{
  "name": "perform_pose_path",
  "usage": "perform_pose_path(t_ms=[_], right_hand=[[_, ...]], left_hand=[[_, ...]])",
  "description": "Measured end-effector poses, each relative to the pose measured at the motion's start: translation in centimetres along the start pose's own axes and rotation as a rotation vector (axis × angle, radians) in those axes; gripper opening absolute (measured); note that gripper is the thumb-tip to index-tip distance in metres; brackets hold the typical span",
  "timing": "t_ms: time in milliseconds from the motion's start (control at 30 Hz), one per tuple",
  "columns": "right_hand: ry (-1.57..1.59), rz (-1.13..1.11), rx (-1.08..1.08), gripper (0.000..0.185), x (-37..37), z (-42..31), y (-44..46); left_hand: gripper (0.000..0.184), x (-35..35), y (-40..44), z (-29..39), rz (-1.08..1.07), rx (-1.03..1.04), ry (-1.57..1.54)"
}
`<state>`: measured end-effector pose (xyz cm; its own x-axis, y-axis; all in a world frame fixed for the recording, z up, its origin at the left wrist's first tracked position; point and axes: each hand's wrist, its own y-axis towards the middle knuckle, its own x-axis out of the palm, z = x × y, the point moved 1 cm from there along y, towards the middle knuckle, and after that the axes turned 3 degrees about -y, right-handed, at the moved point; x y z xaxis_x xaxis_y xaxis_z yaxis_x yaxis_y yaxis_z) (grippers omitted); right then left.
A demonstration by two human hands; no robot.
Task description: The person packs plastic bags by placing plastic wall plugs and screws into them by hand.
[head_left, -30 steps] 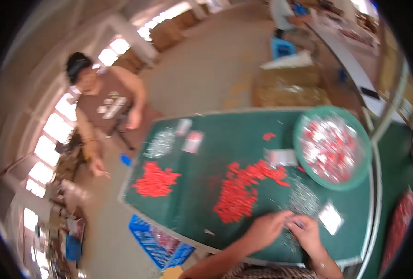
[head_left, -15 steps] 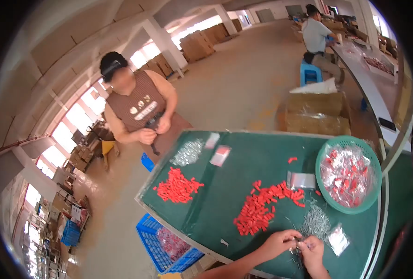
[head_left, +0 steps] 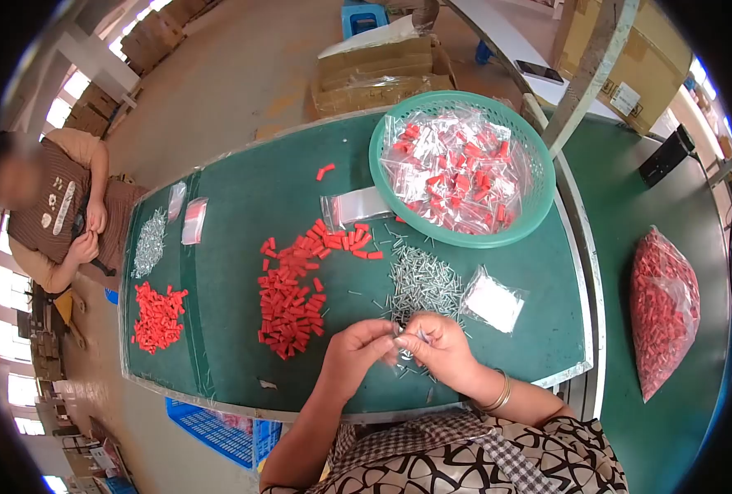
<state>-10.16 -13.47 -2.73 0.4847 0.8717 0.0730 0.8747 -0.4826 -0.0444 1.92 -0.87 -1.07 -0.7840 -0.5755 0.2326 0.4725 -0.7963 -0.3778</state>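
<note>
My left hand (head_left: 359,356) and my right hand (head_left: 442,350) meet near the front edge of the green table (head_left: 226,305), fingers pinched on a small clear plastic bag (head_left: 400,352). Its contents are too small to make out. Just beyond the hands spreads a pile of silver screws (head_left: 423,281). Left of that pile lies a heap of red plastic plugs (head_left: 290,300). A packet with a white label (head_left: 494,303) rests to the right of the screws. Behind them, a stack of clear bags (head_left: 356,206) touches the green basket (head_left: 465,239), which holds filled bags.
Across the table's left end stands a person (head_left: 61,206), hands together, near more red plugs (head_left: 158,317) and screws (head_left: 149,243). A blue crate (head_left: 217,432) sits below the front edge. On the right are a sack of red plugs (head_left: 665,313) and a metal post (head_left: 592,74).
The view has swung right and down, so the table, basket and my hands appear further left and higher. The sack at the right now shows fully. My hands stay together at the small bag.
</note>
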Motion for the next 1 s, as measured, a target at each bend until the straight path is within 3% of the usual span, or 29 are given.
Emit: perform_pose_path(t_ms=[167, 267, 467, 567, 833, 1000], right_hand=[[-0.078, 0.084, -0.147, 0.028, 0.2, 0.9, -0.1], [-0.027, 0.101, -0.098, 0.025, 0.1, 1.5, -0.1], [0.190, -0.060, 0.262, 0.011, -0.7, -0.3, 0.0], [0.209, -0.114, 0.303, 0.011, -1.1, 0.0, 0.1], [0.059, -0.076, 0.106, 0.008, -1.0, -1.2, 0.3], [-0.084, 0.002, -0.031, 0.006, -0.8, -0.3, 0.4]], left_hand=[[0.012, 0.9, -0.2, -0.4, 0.038, 0.069, 0.059], [0.009, 1.1, 0.0, -0.2, 0.077, 0.133, 0.185], [0.009, -0.2, -0.3, 1.4, 0.107, 0.170, 0.344], [0.009, -0.7, -0.1, 1.7, 0.093, 0.187, 0.379], [0.013, -0.6, 0.0, 2.2, 0.085, 0.198, 0.544], [0.011, -0.5, 0.4, 1.3, 0.030, 0.171, 0.368]])
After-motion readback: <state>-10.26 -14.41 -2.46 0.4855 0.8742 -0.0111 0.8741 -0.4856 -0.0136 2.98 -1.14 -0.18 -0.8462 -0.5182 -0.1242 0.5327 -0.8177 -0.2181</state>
